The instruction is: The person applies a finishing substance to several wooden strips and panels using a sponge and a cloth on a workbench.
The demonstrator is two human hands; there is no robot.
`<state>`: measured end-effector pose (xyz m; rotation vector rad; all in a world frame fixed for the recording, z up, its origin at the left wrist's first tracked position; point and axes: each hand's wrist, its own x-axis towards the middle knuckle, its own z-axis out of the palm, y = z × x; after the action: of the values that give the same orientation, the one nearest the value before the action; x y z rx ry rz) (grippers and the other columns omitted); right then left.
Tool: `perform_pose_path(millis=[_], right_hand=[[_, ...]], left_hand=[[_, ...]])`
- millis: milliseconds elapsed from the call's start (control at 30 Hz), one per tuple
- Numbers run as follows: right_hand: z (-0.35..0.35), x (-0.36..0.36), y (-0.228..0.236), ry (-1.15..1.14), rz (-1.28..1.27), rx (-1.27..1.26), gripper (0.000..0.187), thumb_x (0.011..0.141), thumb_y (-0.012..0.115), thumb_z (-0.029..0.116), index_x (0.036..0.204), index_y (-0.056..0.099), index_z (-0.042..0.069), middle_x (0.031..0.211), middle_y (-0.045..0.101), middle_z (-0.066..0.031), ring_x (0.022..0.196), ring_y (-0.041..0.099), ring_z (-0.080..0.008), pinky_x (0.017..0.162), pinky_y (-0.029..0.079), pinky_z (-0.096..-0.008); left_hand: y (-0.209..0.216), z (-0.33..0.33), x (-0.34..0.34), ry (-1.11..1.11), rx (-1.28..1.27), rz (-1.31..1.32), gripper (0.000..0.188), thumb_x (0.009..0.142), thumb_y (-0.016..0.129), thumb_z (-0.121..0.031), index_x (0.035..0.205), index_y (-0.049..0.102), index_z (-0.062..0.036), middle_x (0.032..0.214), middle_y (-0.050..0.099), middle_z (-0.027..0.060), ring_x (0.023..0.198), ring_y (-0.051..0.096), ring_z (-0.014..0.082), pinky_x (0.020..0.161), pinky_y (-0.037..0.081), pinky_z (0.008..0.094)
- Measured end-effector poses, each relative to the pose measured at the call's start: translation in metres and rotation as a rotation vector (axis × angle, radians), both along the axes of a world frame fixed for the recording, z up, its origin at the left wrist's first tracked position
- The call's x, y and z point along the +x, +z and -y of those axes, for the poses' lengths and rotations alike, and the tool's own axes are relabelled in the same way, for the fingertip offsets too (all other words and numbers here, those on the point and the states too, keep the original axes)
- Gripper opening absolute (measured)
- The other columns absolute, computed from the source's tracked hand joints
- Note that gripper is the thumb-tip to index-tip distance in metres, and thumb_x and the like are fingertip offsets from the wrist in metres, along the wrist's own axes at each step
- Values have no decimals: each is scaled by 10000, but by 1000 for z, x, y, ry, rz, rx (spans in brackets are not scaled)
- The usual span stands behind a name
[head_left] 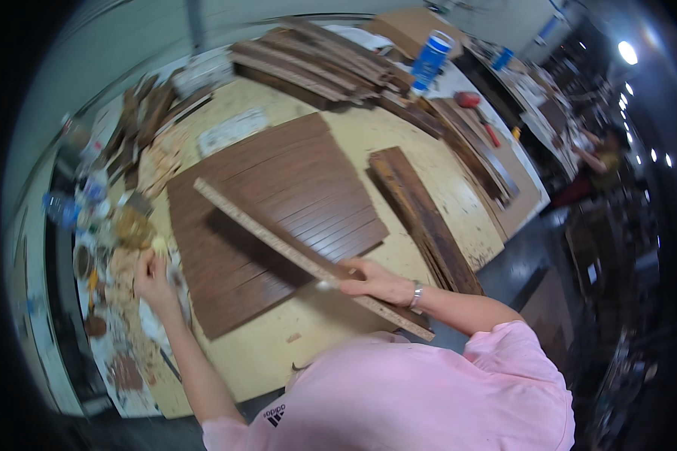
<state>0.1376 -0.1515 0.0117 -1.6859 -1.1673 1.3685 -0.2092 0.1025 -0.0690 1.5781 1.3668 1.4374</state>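
The brown board point(274, 237) was held tilted above the grooved panel point(301, 165), which lay on the table point(459, 225). The right hand point(380, 282) grasped its near part; the left hand point(153, 282) was curled beside the panel — contents indeterminable. The step appeared to be board positioning — the next move likely required controlled alignment.

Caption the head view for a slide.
Right hand holding a board over a brown panel, left hand beside the panel's left edge, stacked strips behind.
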Motion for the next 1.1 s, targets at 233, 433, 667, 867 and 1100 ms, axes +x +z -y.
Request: perform_pose_path(millis=[233,433,667,867,1100], right_hand=[[80,123,-10,-565,1028,91,624,618,784,364,1055,612,-45,980,607,-216,930,602,-328,863,482,-400],[98,136,-36,-674,1213,146,479,639,773,266,1020,625,16,1079,535,-219,1005,526,-363,883,460,-431],[14,23,-109,-177,941,894,186,637,666,131,715,532,27,875,527,-131,878,533,-318,752,468,-427],[-1,-2,-135,-145,1122,1010,185,657,614,131,755,463,90,794,456,-60,793,485,-236,722,421,-361],[3,2,-131,-99,1184,1015,192,656,625,160,758,469,116,804,448,-41,778,477,-209,669,384,-339]], left_hand=[[8,46,58,-229,-118,86,179,859,621,14,1035,627,45,863,559,10,777,499,102,722,427,234],[12,39,83,-373,-49,-52,218,894,595,-34,1090,609,59,981,616,64,870,556,152,797,451,277],[65,94,148,-282,-110,-180,508,753,795,-293,1092,626,46,1163,586,236,1088,544,272,957,450,420],[56,96,143,-330,16,6,353,730,780,-82,1005,645,94,853,658,190,831,625,273,864,502,410],[51,97,123,-320,-16,-214,298,796,715,-104,983,653,119,906,668,212,837,604,263,771,505,389]])
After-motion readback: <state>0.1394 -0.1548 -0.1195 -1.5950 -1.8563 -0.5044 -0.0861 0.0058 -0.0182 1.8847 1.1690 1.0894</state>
